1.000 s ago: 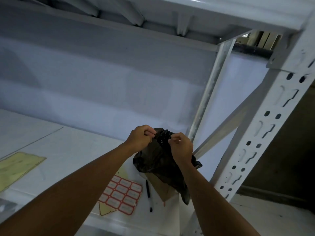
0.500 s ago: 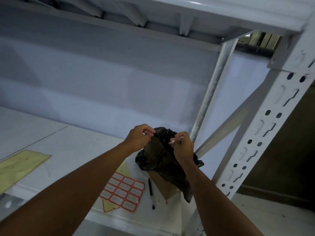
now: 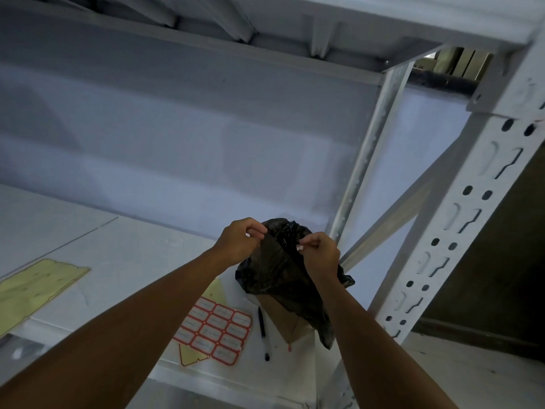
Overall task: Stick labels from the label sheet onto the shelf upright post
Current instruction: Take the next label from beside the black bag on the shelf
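- White metal shelving fills the view; the shelf board (image 3: 124, 255) is pale and dim, and both arms reach over it.
- The left hand (image 3: 240, 240) pinches the rim of a black bag (image 3: 280, 273) and holds it up above the board.
- The right hand (image 3: 320, 255) pinches a small white scrap (image 3: 300, 247) at the bag mouth. Whether it also holds the rim, I cannot tell.
- The label sheet (image 3: 216, 332) lies flat on the board near its front edge, under the left forearm, with many red-bordered labels on it.
- The upright post (image 3: 476, 199) stands well apart to the right, and I see no label on the part in view.
- First risk: I judge the scrap to be sticky waste, so it may cling to a fingertip or to the outside of the thin film and not fall inside.
- Second risk: the bag is soft and hangs only from pinches. If one slips, the mouth collapses and the bag drops onto the pen (image 3: 262, 332) and the brown paper (image 3: 287, 320) below it.
- Third risk: a swinging bag or a forearm may push the sheet off the front edge.
- As for containers, the black bag is the only one. Its inside is dark, so I cannot see what it holds.
- One yellow backing sheet (image 3: 32, 284) lies far to the left.
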